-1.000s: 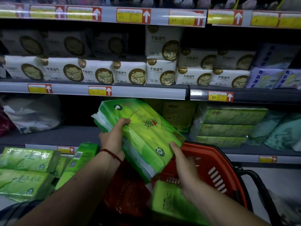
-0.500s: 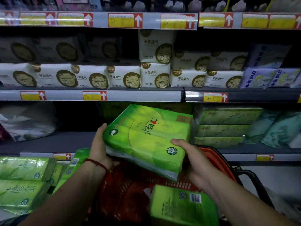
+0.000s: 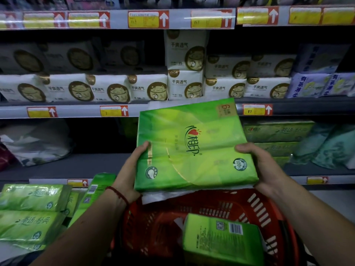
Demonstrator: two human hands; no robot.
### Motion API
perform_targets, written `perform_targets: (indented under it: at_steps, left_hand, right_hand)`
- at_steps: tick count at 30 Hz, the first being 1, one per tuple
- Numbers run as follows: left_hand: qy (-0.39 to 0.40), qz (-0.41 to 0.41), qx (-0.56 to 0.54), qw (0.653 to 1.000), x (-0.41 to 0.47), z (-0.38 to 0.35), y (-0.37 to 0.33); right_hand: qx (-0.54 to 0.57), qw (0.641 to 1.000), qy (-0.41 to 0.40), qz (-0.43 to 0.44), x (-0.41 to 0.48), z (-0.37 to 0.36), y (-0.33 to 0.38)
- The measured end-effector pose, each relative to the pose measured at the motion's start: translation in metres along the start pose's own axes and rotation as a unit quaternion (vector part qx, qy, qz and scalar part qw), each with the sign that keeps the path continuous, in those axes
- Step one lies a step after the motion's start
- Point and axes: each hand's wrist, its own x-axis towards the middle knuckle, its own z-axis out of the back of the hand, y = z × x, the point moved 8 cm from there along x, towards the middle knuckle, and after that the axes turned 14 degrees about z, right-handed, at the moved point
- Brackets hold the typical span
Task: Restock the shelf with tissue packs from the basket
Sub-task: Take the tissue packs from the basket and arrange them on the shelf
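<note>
Green tissue packs are seen stacked at the far left, low in the view, and a further barcoded pack is seen just beside them. Behind them, a crumpled white bag is laid on the dark shelf. The left hand, with a red string worn on its wrist, is clamped on the left edge of a large green tissue pack. The thumb is laid on the top face and the fingers are hidden below. This pack is held nearly flat in the air, above the red basket and in front of the shelf edge. Its right edge is gripped by the right hand in the same way. One smaller green pack is seen lying inside the basket. At the right, similar packs are piled on the shelf, and pale teal packs are placed next to them.
</note>
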Motion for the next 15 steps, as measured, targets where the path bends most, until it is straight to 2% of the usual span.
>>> perform_targets:
  at_steps: [4, 8, 10, 13, 15]
  left_hand:
    - [0.006, -0.024, -0.012, 1.000, -0.006, -0.007, -0.007]
    - [0.017, -0.084, -0.079, 0.993, -0.010, -0.006, -0.014]
    - [0.015, -0.107, -0.086, 0.990, -0.013, -0.006, -0.016]
    - [0.014, -0.104, -0.069, 0.992, -0.013, -0.007, -0.012]
    - [0.029, -0.080, -0.056, 0.995, -0.011, -0.008, -0.006]
  right_hand:
    - [0.024, 0.999, -0.022, 0.006, -0.004, -0.003, 0.008]
    - [0.173, 0.983, -0.064, 0.004, -0.005, -0.002, -0.002]
    - [0.225, 0.973, -0.052, 0.018, -0.005, -0.012, -0.006]
    - [0.137, 0.990, -0.017, 0.029, -0.003, -0.032, -0.014]
    - [0.090, 0.994, -0.035, 0.043, 0.002, -0.031, -0.015]
